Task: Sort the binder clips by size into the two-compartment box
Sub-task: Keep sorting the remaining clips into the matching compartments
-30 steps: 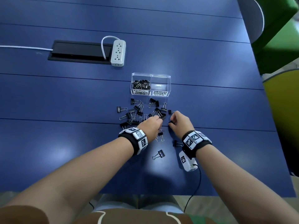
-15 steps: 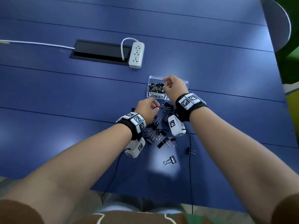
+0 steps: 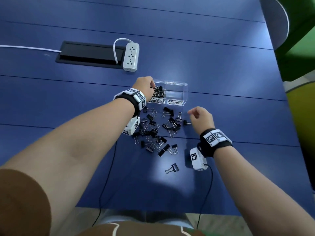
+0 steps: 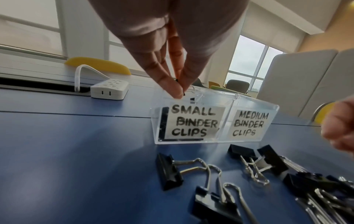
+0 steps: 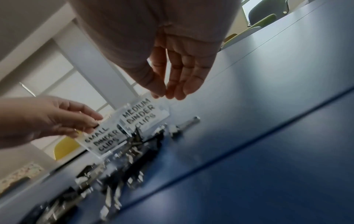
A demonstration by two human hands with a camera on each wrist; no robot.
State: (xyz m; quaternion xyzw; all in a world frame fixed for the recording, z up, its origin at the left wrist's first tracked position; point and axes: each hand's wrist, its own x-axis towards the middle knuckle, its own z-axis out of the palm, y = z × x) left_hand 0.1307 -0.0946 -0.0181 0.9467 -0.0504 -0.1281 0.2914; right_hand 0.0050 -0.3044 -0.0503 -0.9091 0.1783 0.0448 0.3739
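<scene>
A clear two-compartment box (image 3: 175,83) stands on the blue table behind a pile of black binder clips (image 3: 153,132). Its left half, labelled small (image 4: 193,121), holds several small clips (image 3: 159,92); the right half, labelled medium (image 4: 249,125), looks empty. My left hand (image 3: 152,86) hovers over the small compartment, and thumb and fingers pinch a small black clip (image 4: 180,89) just above the rim. My right hand (image 3: 190,113) hangs right of the pile with relaxed fingers (image 5: 184,84) and holds nothing. One bigger clip (image 3: 172,168) lies alone nearer to me.
A white power strip (image 3: 130,57) and a black cable hatch (image 3: 88,53) lie behind the box on the left. Thin black wrist-camera cables (image 3: 105,181) trail over the table's near edge. Green and yellow chairs (image 3: 300,53) stand off the right edge.
My right hand has drawn back from over the box to the right of the pile. My left hand has risen from the pile to the small compartment with a clip.
</scene>
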